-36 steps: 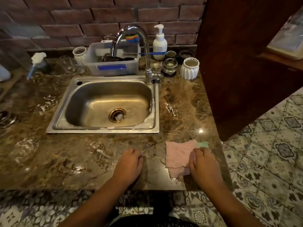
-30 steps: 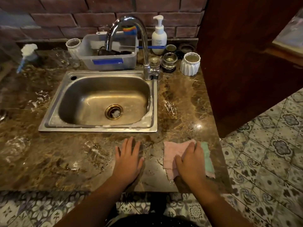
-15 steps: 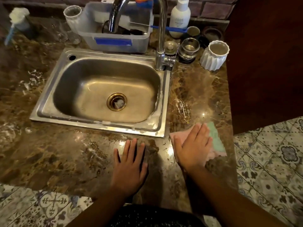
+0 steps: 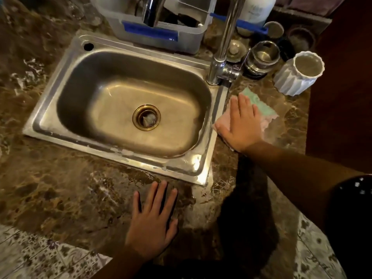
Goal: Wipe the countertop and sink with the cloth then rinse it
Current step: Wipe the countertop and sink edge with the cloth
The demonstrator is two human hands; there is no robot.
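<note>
Moved: our right hand (image 4: 240, 125) slid the pink-and-green cloth (image 4: 259, 109) up beside the steel sink (image 4: 209, 158).
Grips: both flat, open; left hand (image 4: 152, 222) on brown marble bench (image 4: 60, 198).

- Cloth (image 4: 259, 106): mostly covered by right hand (image 4: 240, 123), right of frame centre.
- Faucet (image 4: 225, 47) arch, plastic bin (image 4: 159, 27), soap bottle (image 4: 255, 9): cut off at top edge.
- Drain (image 4: 146, 117) contents: indistinct.
</note>
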